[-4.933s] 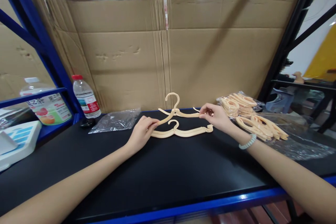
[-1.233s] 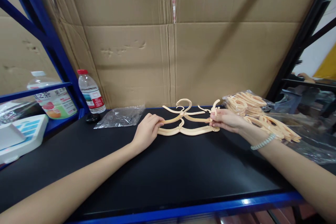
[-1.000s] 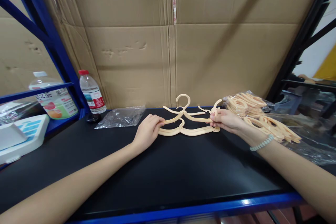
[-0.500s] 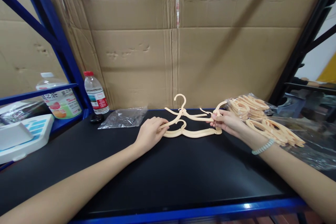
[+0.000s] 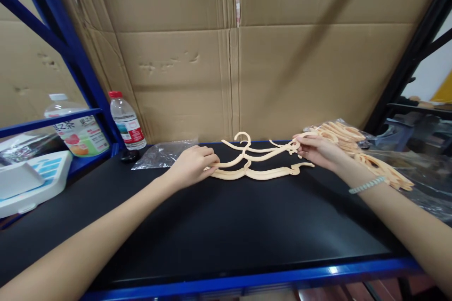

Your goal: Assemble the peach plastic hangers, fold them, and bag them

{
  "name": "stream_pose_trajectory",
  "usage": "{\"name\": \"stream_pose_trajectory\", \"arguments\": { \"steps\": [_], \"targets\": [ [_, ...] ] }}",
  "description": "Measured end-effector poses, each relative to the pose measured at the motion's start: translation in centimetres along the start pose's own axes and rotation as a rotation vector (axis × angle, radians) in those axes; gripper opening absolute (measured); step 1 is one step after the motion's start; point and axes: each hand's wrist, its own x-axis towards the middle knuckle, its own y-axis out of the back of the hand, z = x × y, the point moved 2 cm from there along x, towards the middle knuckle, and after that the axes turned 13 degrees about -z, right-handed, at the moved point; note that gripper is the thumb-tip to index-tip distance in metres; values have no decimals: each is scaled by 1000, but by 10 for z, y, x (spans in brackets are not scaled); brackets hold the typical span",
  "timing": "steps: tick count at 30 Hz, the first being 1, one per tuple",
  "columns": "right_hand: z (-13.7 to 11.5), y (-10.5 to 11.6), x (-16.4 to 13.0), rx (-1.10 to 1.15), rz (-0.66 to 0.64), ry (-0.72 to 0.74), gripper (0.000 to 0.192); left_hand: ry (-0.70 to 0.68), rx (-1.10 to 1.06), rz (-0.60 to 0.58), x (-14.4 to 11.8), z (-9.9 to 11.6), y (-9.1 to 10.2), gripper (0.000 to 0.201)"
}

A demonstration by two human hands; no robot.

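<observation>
A cream plastic hanger (image 5: pixel 267 155) is stretched between my hands above the black table. My left hand (image 5: pixel 197 163) is closed, its fingers pinching the left arm's end. The fingers of my right hand (image 5: pixel 316 149) pinch the right arm's end, a little higher than the left. Just in front lies a second cream hanger (image 5: pixel 268 176), spread flat, with a small curved tip at its right end. More cream hanger parts (image 5: pixel 231 146) show behind the held one, partly covered by it.
Bagged cream hangers (image 5: pixel 339 130) and loose folded ones (image 5: pixel 386 173) lie to the right. At the left are a clear plastic bag (image 5: pixel 158 154), a red-capped bottle (image 5: pixel 130 127), a dark round object (image 5: pixel 130 155) and a white-and-blue device (image 5: pixel 38 183). Cardboard (image 5: pixel 183 66) stands behind.
My hands have drawn apart, the left one leftward and the right one right and slightly up with the hanger's end. The front hanger's right tip now shows. The camera view has tilted down a little.
</observation>
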Motion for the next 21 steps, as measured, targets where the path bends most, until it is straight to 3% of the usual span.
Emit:
{"name": "stream_pose_trajectory", "arguments": {
  "steps": [8, 12, 17, 21],
  "targets": [
    [-11, 12, -7, -196, -85, -117, 17, -66, -45, -205, -3, 4, 15, 10],
    [-21, 9, -15, -461, -174, -173, 24, -72, -78, -241, -5, 6, 13, 9],
    [-28, 8, -17, -858, -219, -141, 25, -105, -124, -256, -4, 10, 10, 10],
    [-25, 8, -15, -1026, -349, -188, 27, -117, -120, -285, -3, 13, 9, 12]
  ]
}}
